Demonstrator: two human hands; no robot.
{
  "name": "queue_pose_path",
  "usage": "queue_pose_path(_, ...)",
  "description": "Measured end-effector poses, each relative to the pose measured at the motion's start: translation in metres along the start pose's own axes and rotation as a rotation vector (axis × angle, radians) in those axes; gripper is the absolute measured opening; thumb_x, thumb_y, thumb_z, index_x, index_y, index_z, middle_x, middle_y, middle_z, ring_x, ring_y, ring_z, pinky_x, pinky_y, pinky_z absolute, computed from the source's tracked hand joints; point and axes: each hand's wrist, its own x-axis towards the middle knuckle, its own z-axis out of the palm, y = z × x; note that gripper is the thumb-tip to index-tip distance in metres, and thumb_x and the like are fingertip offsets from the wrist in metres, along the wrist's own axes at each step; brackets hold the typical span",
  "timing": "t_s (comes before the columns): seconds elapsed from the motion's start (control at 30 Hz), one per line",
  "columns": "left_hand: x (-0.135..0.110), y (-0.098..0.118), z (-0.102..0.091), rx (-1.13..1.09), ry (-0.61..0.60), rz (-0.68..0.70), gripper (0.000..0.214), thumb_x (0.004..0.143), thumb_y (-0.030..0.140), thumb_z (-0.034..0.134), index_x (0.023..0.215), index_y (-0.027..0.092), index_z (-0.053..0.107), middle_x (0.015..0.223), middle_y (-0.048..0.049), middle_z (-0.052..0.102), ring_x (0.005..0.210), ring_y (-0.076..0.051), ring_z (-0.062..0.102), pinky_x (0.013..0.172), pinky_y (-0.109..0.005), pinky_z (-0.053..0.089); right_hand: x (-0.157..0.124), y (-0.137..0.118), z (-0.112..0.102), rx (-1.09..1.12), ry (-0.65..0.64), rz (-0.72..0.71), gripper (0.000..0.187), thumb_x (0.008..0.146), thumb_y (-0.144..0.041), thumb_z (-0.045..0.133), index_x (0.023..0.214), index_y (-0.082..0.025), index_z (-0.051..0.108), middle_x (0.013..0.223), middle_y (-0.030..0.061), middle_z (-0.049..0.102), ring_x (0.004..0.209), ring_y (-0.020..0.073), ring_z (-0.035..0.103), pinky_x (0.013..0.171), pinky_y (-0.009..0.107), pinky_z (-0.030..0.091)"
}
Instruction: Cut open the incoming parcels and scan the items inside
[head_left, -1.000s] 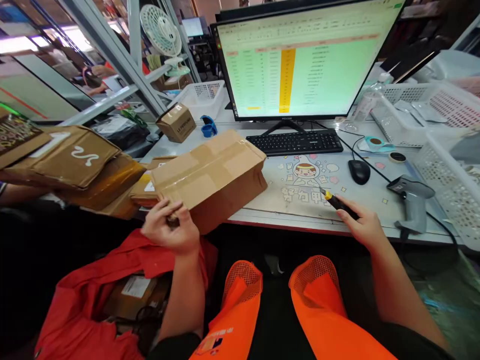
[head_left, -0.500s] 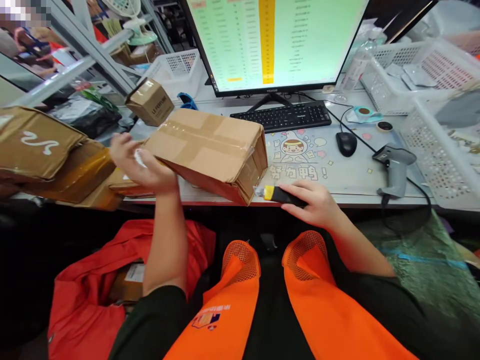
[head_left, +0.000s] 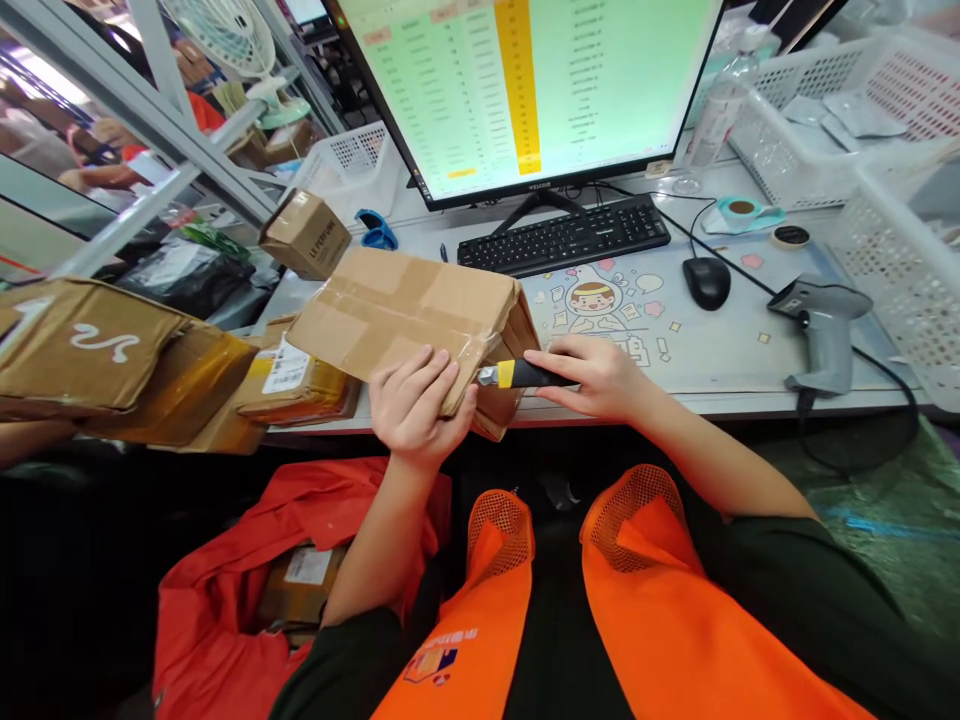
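A taped brown cardboard box (head_left: 405,300) lies tilted at the desk's front edge. My left hand (head_left: 420,405) rests on its near corner, fingers spread over the top and the thumb by the right end. In my right hand (head_left: 600,380) is a black and yellow utility knife (head_left: 529,374), its metal tip pointing left at the box's right end. The tip is close to my left thumb; whether the blade is in the cardboard I cannot tell.
Other parcels (head_left: 112,345) are piled on the left, with a small box (head_left: 306,235) behind. A monitor (head_left: 540,90), keyboard (head_left: 562,235), mouse (head_left: 706,284) and barcode scanner (head_left: 821,330) stand beyond and to the right. White baskets (head_left: 817,110) fill the right side.
My left hand has come from the left, off the box, onto its near corner. The knife in my right hand has shifted slightly left against the box's end.
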Motion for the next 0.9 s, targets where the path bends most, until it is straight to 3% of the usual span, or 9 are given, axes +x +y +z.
queue_pose_path(0.13,-0.004,0.004,-0.008,0.008,0.036,0.052,0.034,0.084,0.024,0.08,0.118,0.026,0.077,0.106,-0.0086,0.084,0.103,-0.033,0.082,0.089,-0.044,0.056,-0.002,0.007,0.0,-0.068,0.001,0.091,0.045,0.11,-0.047,0.057,0.143,-0.021,0.073,0.112,0.0138,0.077,0.099,0.0246,0.073,0.089,0.038,0.061)
queue_pose_path(0.33,-0.002,0.001,-0.005,-0.016,0.078,0.061,0.033,0.085,0.021,0.079,0.118,0.026,0.076,0.101,-0.006,0.084,0.098,-0.031,0.082,0.082,-0.045,0.056,-0.036,0.054,-0.033,-0.19,0.255,0.622,0.049,0.104,-0.047,0.064,0.141,-0.017,0.074,0.11,0.0151,0.079,0.1,0.0311,0.075,0.094,0.047,0.063)
queue_pose_path(0.47,0.017,0.05,0.02,-0.017,0.082,-0.031,0.026,0.089,0.022,0.081,0.114,0.026,0.074,0.1,-0.0039,0.083,0.095,-0.028,0.081,0.084,-0.046,0.053,-0.051,0.035,-0.069,0.035,0.314,0.7,0.052,0.105,-0.053,0.06,0.143,-0.02,0.072,0.101,0.0097,0.081,0.085,0.0261,0.077,0.083,0.043,0.066)
queue_pose_path(0.53,0.028,0.081,0.026,-0.018,0.007,-0.108,0.023,0.092,0.027,0.081,0.114,0.024,0.074,0.107,-0.0055,0.082,0.102,-0.028,0.08,0.09,-0.046,0.052,-0.043,0.013,-0.088,0.139,0.224,0.66,0.054,0.108,-0.055,0.055,0.148,-0.021,0.069,0.097,0.0073,0.081,0.077,0.0225,0.076,0.078,0.039,0.066)
queue_pose_path(0.6,0.033,0.093,0.019,-0.104,-0.13,-0.119,0.03,0.095,0.033,0.079,0.123,0.023,0.073,0.118,-0.0087,0.081,0.114,-0.029,0.077,0.098,-0.046,0.051,-0.027,-0.008,-0.106,0.157,0.113,0.566,0.054,0.11,-0.055,0.052,0.149,-0.022,0.068,0.1,0.0071,0.081,0.079,0.022,0.077,0.081,0.039,0.066)
queue_pose_path(0.67,0.03,0.074,0.0,-0.192,-0.208,-0.084,0.042,0.095,0.039,0.078,0.134,0.024,0.069,0.127,-0.0109,0.078,0.128,-0.031,0.072,0.106,-0.046,0.052,-0.008,-0.021,-0.125,0.111,0.003,0.469,0.052,0.111,-0.054,0.049,0.148,-0.023,0.068,0.103,0.0074,0.081,0.085,0.0237,0.077,0.084,0.039,0.065)
queue_pose_path(0.73,0.017,0.028,-0.02,-0.143,-0.19,-0.095,0.054,0.092,0.045,0.081,0.14,0.027,0.066,0.134,-0.0124,0.075,0.14,-0.037,0.063,0.119,-0.054,0.044,0.013,-0.028,-0.141,0.046,-0.097,0.378,0.05,0.112,-0.054,0.046,0.144,-0.024,0.071,0.101,0.0075,0.081,0.089,0.0261,0.077,0.085,0.041,0.065)
queue_pose_path(0.8,0.001,-0.024,-0.033,-0.01,-0.196,-0.15,0.062,0.089,0.052,0.084,0.143,0.028,0.065,0.146,-0.0144,0.07,0.149,-0.043,0.053,0.13,-0.067,0.025,0.036,-0.03,-0.149,-0.013,-0.179,0.303,0.049,0.113,-0.052,0.044,0.142,-0.025,0.072,0.097,0.0072,0.08,0.089,0.0269,0.076,0.081,0.041,0.063)
queue_pose_path(0.9,-0.014,-0.065,-0.029,0.022,-0.164,-0.135,0.057,0.087,0.053,0.087,0.136,0.028,0.069,0.139,-0.0143,0.073,0.134,-0.04,0.064,0.129,-0.065,0.024,0.083,-0.032,-0.141,-0.069,-0.262,0.204,0.047,0.114,-0.047,0.042,0.144,-0.024,0.07,0.088,0.0054,0.077,0.076,0.024,0.073,0.07,0.037,0.059)
